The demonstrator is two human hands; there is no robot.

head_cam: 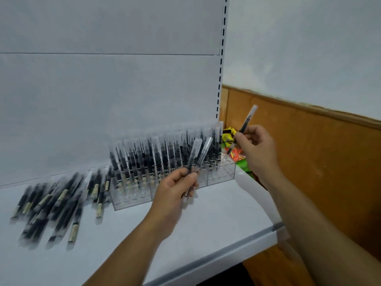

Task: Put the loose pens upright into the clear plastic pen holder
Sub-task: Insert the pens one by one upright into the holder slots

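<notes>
White shelf [216,215] against a pale back panel [103,89], with wood wall panelling [309,153] to the right; both hands hold pens near the clear pen holder [221,175].

The holder stands at the back of the shelf, its rows packed with upright pens [156,157], apart from some open holes at its right end. The left hand [175,188] is in front of the holder, thumb and fingers curled round two pens [194,153] that lean up and to the right across its front. The right hand [257,147] pinches a single pen [248,118] at mid-barrel, tilted, just above and right of the holder's right end and clear of it. More loose pens [51,205] lie flat in a blurred heap on the shelf, left of the holder. Colourful packets [239,158] show behind the right end.
</notes>
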